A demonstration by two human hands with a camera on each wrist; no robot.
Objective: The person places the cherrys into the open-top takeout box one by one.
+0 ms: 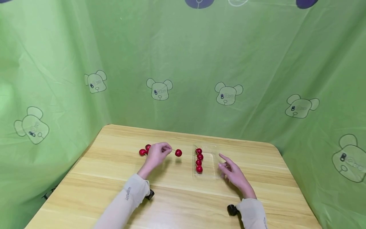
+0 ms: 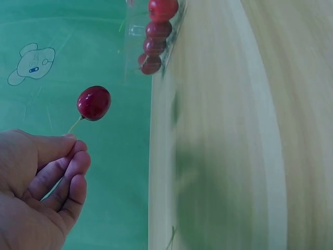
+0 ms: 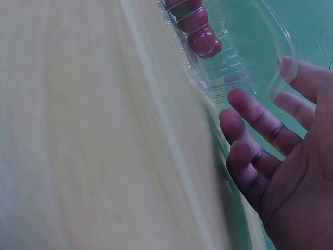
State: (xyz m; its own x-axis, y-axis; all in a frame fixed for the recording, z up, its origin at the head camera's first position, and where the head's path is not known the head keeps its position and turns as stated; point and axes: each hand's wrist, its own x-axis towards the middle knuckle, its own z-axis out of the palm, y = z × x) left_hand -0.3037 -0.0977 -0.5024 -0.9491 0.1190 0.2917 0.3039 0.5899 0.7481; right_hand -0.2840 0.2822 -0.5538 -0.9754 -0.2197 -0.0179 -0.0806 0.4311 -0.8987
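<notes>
Between thumb and fingertips, my left hand (image 1: 155,155) pinches the thin stem of a cherry (image 1: 178,153). That red cherry (image 2: 94,103) hangs in the air above the table, left of a clear plastic box (image 1: 211,173). Inside the box, several cherries (image 1: 199,169) form a row along its left side. At the box's right side is my right hand (image 1: 233,174), fingers loosely bent and spread. In the right wrist view its fingertips lie close to the clear wall (image 3: 285,31); whether they touch it I cannot tell.
A few more cherries (image 1: 142,152) lie on the wooden table (image 1: 171,197) behind and left of my left hand, which partly hides them. A green curtain (image 1: 188,114) with printed bear heads surrounds the table at the back and sides.
</notes>
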